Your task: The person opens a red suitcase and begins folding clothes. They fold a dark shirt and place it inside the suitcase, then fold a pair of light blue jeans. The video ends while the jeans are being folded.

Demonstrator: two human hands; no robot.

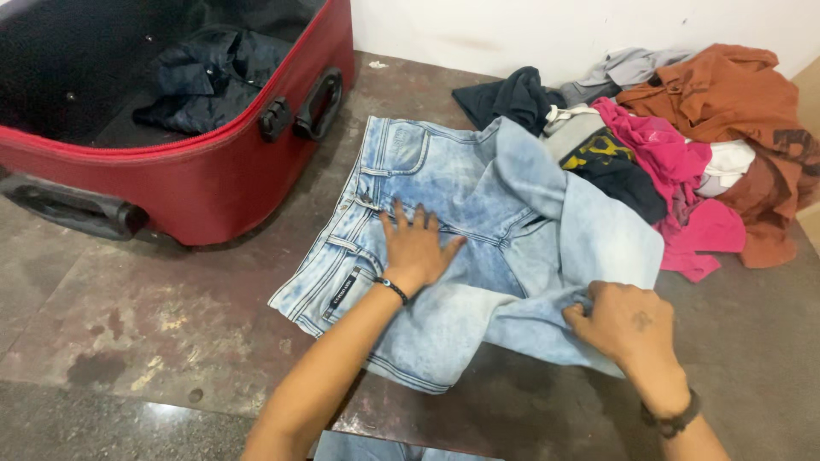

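Note:
A pair of light blue jeans [444, 179] lies spread on the dark stone floor, its legs folded back over the seat. My left hand [416, 248] rests flat on the jeans near the waistband, fingers spread, with a black band at the wrist. My right hand [623, 322] pinches a fold of the jeans' leg at the right edge, fingers closed on the denim; a dark band sits on that wrist too.
An open red suitcase [213, 162] with a dark garment [209, 77] inside stands at the upper left. A heap of clothes [683, 137] in rust, pink, black and grey lies at the upper right against a white wall [530, 26]. More denim [376, 450] shows at the bottom edge.

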